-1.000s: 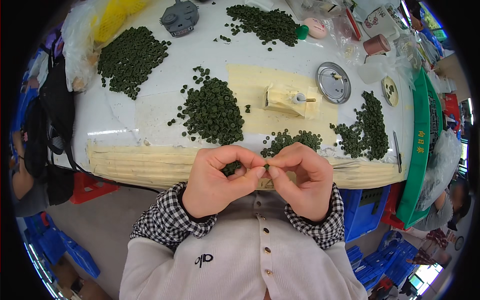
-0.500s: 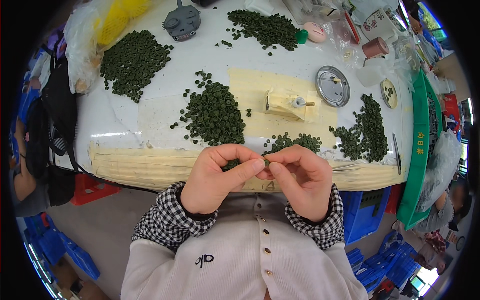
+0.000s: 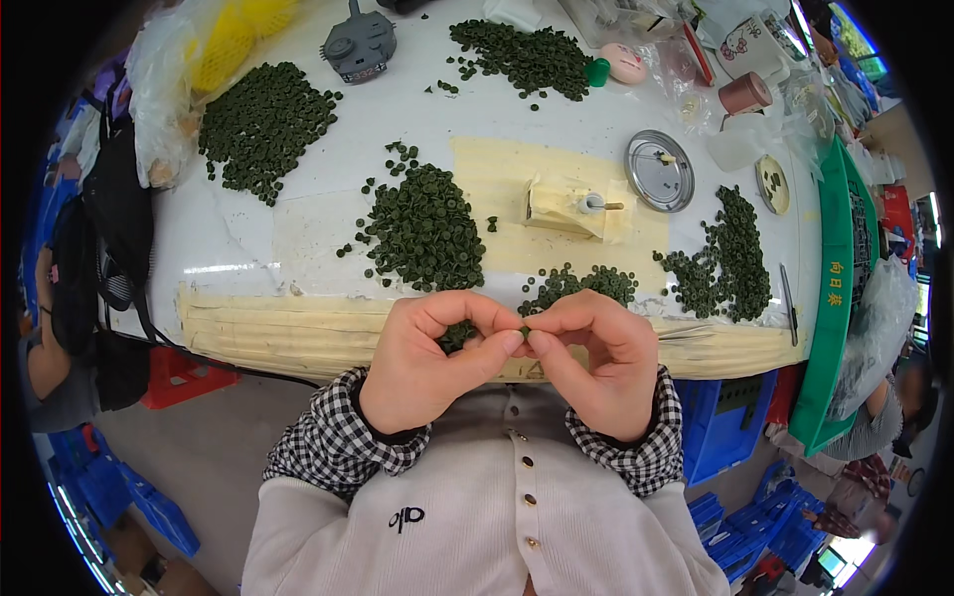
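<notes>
Between the fingertips of both my hands sits a small dark green round part, partly covered by the fingers. My left hand pinches it from one side and my right hand from the other, just over the table's taped near edge. Beyond my left hand lies a large heap of similar green wheel-like parts. A smaller group of them spreads just past my right hand. Farther right is another heap.
A taped block with a metal-tipped nozzle stands mid-table, near a round metal lid. More green heaps lie far left and at the back. A grey model turret sits at the back; a green tray borders the right.
My fingertips have shifted slightly, so more of the small green part shows between them. Both hands stay in nearly the same place.
</notes>
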A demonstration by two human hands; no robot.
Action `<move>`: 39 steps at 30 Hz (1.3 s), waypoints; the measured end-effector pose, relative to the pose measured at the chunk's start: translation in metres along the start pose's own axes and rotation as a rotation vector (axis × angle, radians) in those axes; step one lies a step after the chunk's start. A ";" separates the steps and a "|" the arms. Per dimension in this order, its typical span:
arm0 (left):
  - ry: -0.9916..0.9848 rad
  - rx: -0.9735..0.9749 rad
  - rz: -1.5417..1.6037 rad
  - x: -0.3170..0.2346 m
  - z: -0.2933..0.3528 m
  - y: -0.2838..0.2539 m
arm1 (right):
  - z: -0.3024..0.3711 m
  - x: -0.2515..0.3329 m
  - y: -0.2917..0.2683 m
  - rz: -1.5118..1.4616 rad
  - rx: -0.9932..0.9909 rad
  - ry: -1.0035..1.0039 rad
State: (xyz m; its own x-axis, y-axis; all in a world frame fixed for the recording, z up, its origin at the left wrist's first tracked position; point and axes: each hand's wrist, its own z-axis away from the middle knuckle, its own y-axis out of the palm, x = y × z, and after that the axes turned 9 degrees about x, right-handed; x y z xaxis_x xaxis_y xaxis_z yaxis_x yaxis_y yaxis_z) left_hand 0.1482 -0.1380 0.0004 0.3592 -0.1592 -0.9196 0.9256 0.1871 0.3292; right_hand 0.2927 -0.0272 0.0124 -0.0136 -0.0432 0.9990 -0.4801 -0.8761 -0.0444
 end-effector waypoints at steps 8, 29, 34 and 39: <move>-0.139 -0.141 0.415 -0.008 0.004 -0.007 | -0.001 0.011 -0.003 0.177 -0.169 -0.005; 0.002 -0.214 0.824 -0.015 0.008 -0.030 | -0.020 -0.005 0.000 1.126 -0.024 -0.192; -0.037 -0.073 0.863 -0.020 0.009 -0.023 | -0.016 -0.006 -0.005 0.899 -0.115 -0.268; -0.162 0.105 0.788 -0.012 0.003 -0.009 | -0.005 0.000 -0.006 0.688 -0.190 -0.232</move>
State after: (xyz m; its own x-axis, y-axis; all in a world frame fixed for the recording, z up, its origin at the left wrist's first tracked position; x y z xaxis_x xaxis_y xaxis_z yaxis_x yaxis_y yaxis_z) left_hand 0.1357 -0.1410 0.0089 0.9156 -0.1587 -0.3694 0.3970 0.2122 0.8929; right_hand 0.2912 -0.0198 0.0124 -0.1900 -0.6698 0.7178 -0.5736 -0.5176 -0.6349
